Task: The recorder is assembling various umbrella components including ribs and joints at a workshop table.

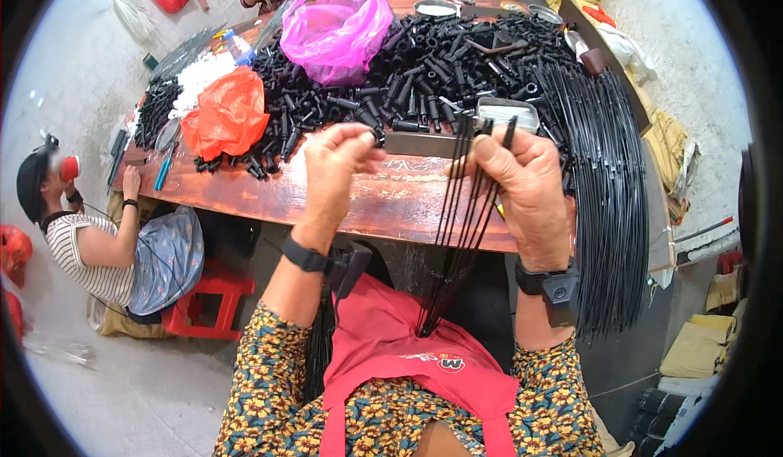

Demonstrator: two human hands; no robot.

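Note:
My right hand [532, 192] is closed around several thin black rods [457, 233], pinched between thumb and fingers near their upper ends. The rods slant down toward the red apron [391, 318] on my lap. To the left, my left hand [336, 159] is raised over the table's near edge with its fingers curled in a pinch. A small dark bit shows by its fingertips, and I cannot make out whether it is held. Just beyond both hands lies a heap of short black tubular parts [400, 90]. A small metal tin [510, 113] stands behind my right hand.
A bundle of long black rods [608, 204] hangs over the table's right edge. On the wooden table [277, 200] are an orange bag [228, 114], a pink bag [336, 29] and white pieces [200, 78]. A person [106, 245] sits at the left, holding a red cup.

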